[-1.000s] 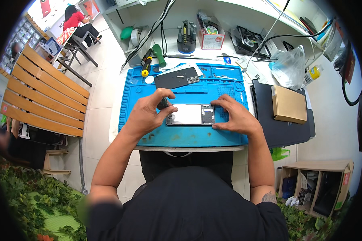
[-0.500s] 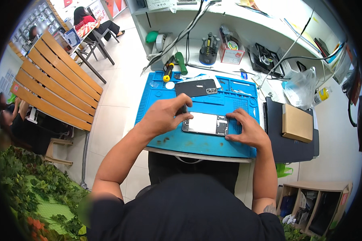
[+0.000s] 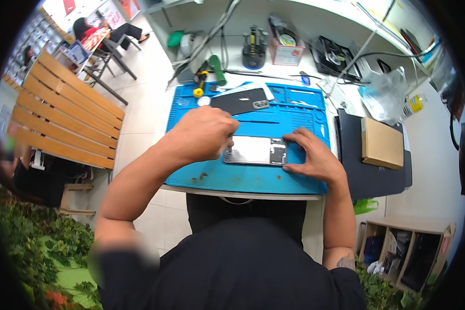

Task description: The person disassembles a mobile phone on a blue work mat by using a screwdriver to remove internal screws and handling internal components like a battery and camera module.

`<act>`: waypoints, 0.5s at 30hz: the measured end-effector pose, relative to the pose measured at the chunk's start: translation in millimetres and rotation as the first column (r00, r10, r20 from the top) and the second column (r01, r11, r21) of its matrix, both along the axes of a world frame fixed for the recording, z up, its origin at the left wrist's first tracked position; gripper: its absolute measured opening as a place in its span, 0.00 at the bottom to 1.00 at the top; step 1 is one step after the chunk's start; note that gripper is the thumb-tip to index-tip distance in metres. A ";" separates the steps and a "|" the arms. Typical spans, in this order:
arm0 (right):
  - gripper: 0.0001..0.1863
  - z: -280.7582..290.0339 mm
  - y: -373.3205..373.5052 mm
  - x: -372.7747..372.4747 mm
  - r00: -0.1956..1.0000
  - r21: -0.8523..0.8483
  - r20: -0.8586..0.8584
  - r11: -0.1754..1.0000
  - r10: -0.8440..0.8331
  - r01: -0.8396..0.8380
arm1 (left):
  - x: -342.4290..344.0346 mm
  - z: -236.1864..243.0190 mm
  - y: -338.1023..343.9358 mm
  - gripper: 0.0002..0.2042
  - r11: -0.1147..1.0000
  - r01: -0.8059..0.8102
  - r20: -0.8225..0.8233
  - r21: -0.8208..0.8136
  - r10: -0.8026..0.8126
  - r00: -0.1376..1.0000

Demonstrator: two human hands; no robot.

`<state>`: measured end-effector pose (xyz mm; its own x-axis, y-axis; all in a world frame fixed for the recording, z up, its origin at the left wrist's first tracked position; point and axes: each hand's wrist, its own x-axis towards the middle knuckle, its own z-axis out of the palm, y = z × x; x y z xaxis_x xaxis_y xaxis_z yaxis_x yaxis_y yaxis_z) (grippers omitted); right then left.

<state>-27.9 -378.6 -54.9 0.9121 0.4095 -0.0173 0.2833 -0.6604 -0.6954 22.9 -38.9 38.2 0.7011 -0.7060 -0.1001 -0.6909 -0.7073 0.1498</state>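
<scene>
An opened smartphone [image 3: 253, 151], with a silvery panel and dark inner parts showing, lies lengthwise on a blue repair mat [image 3: 243, 178]. My right hand [image 3: 313, 156] grips its right end, fingers at the far corner and thumb at the near one. Over the left end, my left hand [image 3: 204, 132] is closed with its knuckles up; whatever its fingers hold is hidden beneath them. Beyond the phone lies a black back cover [image 3: 237, 102] with a camera cutout, partly over a white sheet.
Behind the mat are a yellow-and-black screwdriver [image 3: 200, 85], a green-handled tool [image 3: 217, 71], a screwdriver stand [image 3: 253, 51] and a box of supplies [image 3: 287, 47]. Right of it, a brown box [image 3: 381, 143] rests on a black laptop-like slab [image 3: 369, 178]. Cables hang from the shelf.
My left hand has turned over, knuckles now up, hiding the small dark item seen between its fingers before. The right hand keeps its grip on the phone. The whole view has shifted slightly.
</scene>
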 end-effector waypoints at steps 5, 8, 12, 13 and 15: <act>0.41 2.8 -7.0 -2.2 0.999 -0.046 0.035 0.999 -0.012 0.014 | 3.9 2.6 -4.5 0.08 1.000 -0.001 0.002 -0.005 0.001 1.000; 0.42 -0.2 -4.9 -4.1 0.999 -0.022 0.038 1.000 -0.014 0.015 | 1.2 0.9 -3.3 0.08 1.000 0.014 0.040 -0.024 -0.013 0.999; 0.42 -1.8 -5.0 -3.1 0.999 -0.003 0.041 1.000 -0.018 0.018 | -5.3 0.6 -9.7 0.09 0.996 -0.091 0.031 0.020 0.090 0.995; 0.42 -1.6 -4.9 -2.9 0.999 -0.001 0.040 1.000 -0.019 0.019 | -6.1 3.8 -13.2 0.09 0.990 -0.120 0.020 0.073 0.119 0.993; 0.42 -1.6 -4.9 -3.4 0.999 -0.003 0.035 1.000 -0.019 0.019 | -6.7 11.3 -19.5 0.09 0.969 -0.173 0.006 0.178 0.175 0.985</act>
<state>-31.4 -383.5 -56.5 0.9198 0.3922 0.0130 0.2947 -0.6684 -0.6829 16.2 -58.4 49.5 0.8100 -0.5436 -0.2201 -0.5538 -0.8324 0.0176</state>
